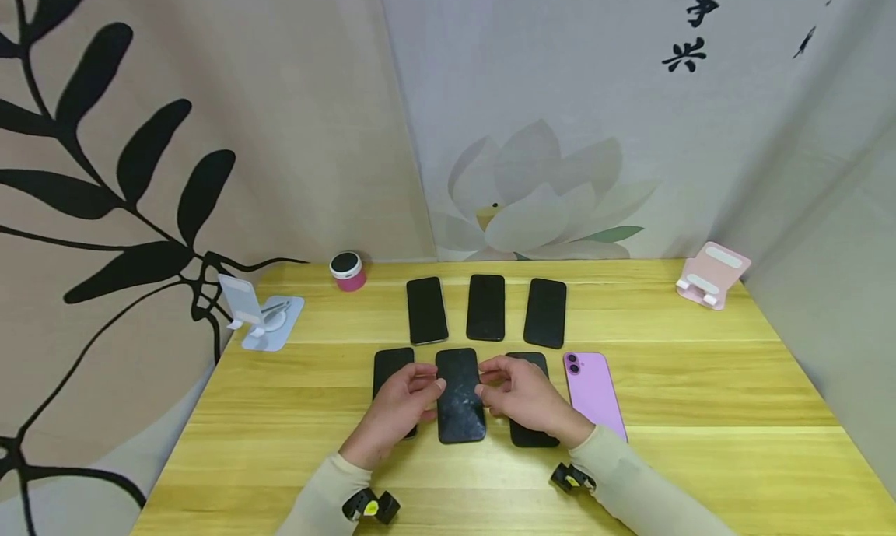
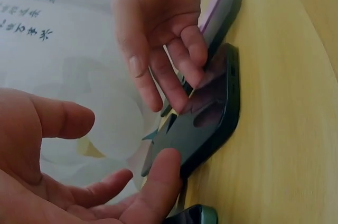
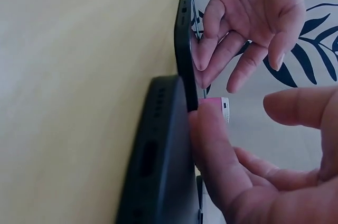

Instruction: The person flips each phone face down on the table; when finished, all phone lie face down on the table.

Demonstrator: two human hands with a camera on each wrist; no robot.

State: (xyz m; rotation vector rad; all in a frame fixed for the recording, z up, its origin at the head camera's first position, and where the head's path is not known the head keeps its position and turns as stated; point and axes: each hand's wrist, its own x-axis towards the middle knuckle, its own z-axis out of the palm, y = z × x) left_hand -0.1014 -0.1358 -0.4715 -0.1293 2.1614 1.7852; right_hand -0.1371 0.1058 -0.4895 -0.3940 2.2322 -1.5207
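A dark smartphone [image 1: 460, 411] lies flat on the wooden table, smudges on its glass. My left hand [image 1: 400, 405] is at its left edge, fingers loosely bent and thumb apart from them. On the other side my right hand [image 1: 528, 396] hovers by the right edge, its fingers relaxed too. Both wrist views show the thumbs and fingers spread with nothing pinched between them; whether a fingertip touches the phone I cannot tell. Another black phone [image 1: 390, 360] is partly hidden under the left hand. Below the right hand lies a further black phone [image 1: 533, 438], also partly covered.
A purple phone [image 1: 593, 387] lies back up at the right of the row. Behind are three black phones, the middle one [image 1: 486, 307] upright in line. A pink-and-white cylinder [image 1: 348, 271], a white phone stand [image 1: 273, 326] and a pink stand [image 1: 712, 275] stand farther out.
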